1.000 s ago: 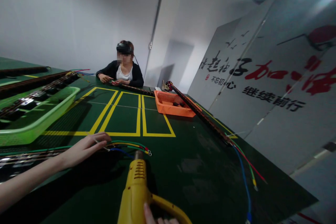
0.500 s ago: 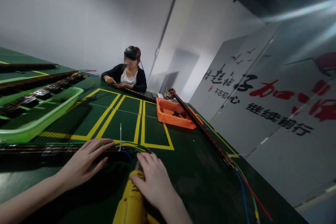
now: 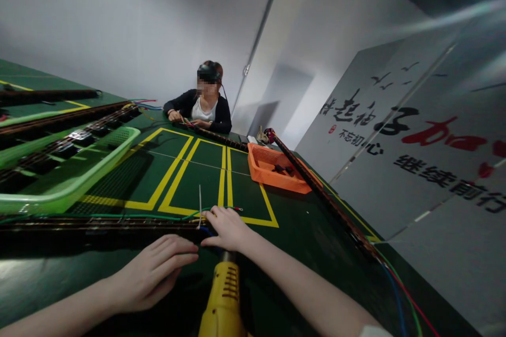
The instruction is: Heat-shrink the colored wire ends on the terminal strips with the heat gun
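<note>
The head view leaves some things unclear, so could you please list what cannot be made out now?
Head view:
Yellow heat gun: lower part cut off by the bottom edge.
Blue wire: partly hidden by the right hand.
Dark pieces in the orange basket: too small to identify.

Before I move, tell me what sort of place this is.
Probably an assembly workshop: a dark green worktable marked with yellow lines, a long dark strip with coloured wires at its end, and a yellow tool that looks like a heat gun.
</note>
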Action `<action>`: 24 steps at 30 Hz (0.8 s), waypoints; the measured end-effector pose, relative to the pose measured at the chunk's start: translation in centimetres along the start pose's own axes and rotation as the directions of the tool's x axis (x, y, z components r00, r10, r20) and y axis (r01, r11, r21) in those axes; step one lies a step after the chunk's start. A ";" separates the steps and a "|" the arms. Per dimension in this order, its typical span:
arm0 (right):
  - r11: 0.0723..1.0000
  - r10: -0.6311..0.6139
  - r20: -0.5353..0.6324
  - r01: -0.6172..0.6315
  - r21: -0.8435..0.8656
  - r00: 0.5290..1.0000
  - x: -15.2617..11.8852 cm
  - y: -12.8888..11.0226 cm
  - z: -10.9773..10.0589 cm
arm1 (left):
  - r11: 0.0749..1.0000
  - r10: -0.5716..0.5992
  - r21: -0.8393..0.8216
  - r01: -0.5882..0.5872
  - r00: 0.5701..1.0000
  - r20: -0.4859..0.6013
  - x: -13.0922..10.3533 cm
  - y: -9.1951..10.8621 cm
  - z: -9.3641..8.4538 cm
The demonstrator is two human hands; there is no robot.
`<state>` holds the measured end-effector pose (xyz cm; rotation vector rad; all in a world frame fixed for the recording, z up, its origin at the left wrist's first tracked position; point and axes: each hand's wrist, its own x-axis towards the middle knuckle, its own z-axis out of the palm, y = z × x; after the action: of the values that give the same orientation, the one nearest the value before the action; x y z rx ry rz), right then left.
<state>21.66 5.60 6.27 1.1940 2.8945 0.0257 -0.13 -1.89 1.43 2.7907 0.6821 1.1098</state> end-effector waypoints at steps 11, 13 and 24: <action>0.996 0.072 -0.280 -0.086 -0.039 0.957 -3.1 4.8 -6.7 | 0.997 -0.069 -0.027 0.069 0.998 0.016 0.2 -0.1 0.1; 0.989 0.098 -0.352 -0.130 -0.068 0.931 -5.1 6.1 -8.7 | 0.993 -0.115 -0.038 0.115 0.993 -0.010 0.0 -0.2 0.2; 0.896 0.209 -0.537 -0.381 -0.230 0.817 -14.9 9.2 -18.5 | 0.974 -0.198 -0.114 0.196 0.980 -0.011 -0.3 -0.5 0.5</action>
<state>38.38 1.38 25.04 1.7710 2.8600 0.9210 -0.14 -1.49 0.74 2.5559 0.8495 1.1058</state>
